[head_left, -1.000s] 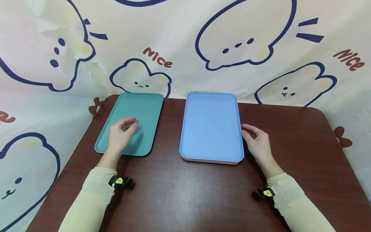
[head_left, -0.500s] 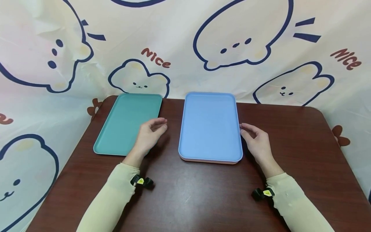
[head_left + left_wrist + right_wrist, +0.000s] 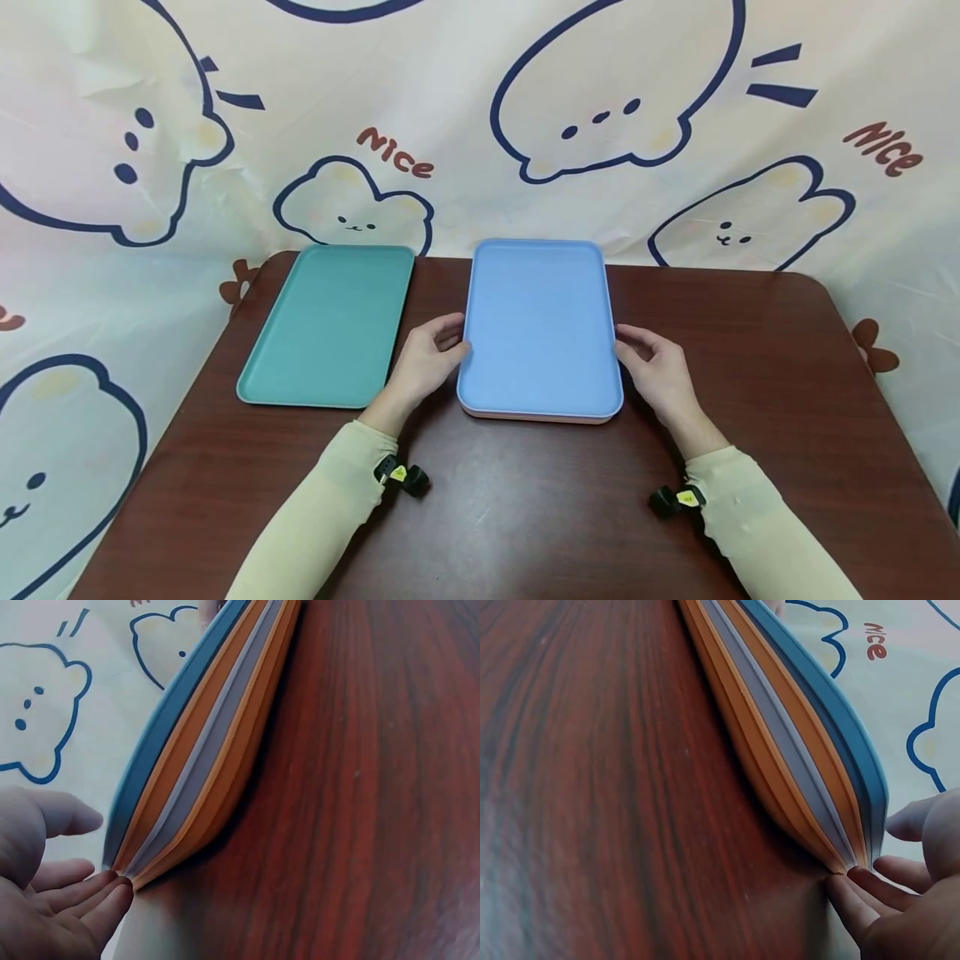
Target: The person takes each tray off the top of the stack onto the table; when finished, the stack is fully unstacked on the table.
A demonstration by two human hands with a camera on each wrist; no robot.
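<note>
Blue tray [image 3: 540,329] tops a stack, far half of dark brown surface [image 3: 510,525], between both hands. Under it, seen from left wrist: orange tray [image 3: 178,754], lavender tray [image 3: 206,757], second orange tray [image 3: 238,750] at bottom. Left grip [image 3: 429,358] at stack's left side, fairly wide, fingertips touching the edges, thumb beside blue rim. Right grip [image 3: 658,371] at right side, also fairly wide, fingertips at the edges, thumb near blue rim. Green tray [image 3: 330,325] flat on surface, left of stack, apart. Pale sleeves [image 3: 318,517], black wrist devices [image 3: 412,481]. Cartoon-print sheet [image 3: 457,83] behind, with "Nice" lettering
</note>
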